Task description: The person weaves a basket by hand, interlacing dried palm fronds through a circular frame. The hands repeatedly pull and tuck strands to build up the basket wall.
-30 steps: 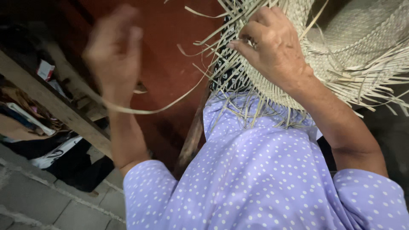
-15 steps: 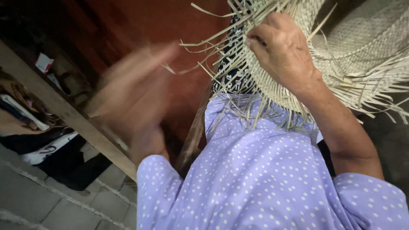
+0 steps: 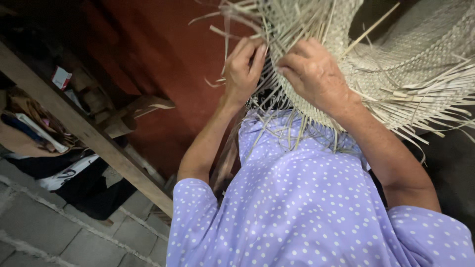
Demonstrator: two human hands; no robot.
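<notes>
Seen from above, a person in a lilac dress [image 3: 316, 212] dotted with white works a half-woven straw hat [image 3: 396, 64] held up in front of the chest. At far left, a slanted wooden beam [image 3: 84, 131] crosses the view above a floor of grey paving blocks [image 3: 44, 232], with dark cloth and a heap of oddments [image 3: 39, 138] lying behind it — too shadowed to tell apart. A dark red wall [image 3: 158, 54] fills the background.

Moving right, the left hand [image 3: 242, 71] is raised with its fingers curled and nearly closed, the fingertips pinching into the loose straw strands [image 3: 277, 29] at the hat's unfinished edge. Just beside it, almost touching, the right hand [image 3: 314, 74] is clenched over the woven rim, knuckles up, gripping the same stretch of weave; what lies under the palm is hidden. Both hands meet at the hat's left edge, where the weave breaks into a fringe of free ends.

The hat itself spreads to the upper right corner of the view — its finished, tightly plaited band curves away from the hands, and long pale strands [image 3: 435, 104] trail off its lower edge above the right forearm.
</notes>
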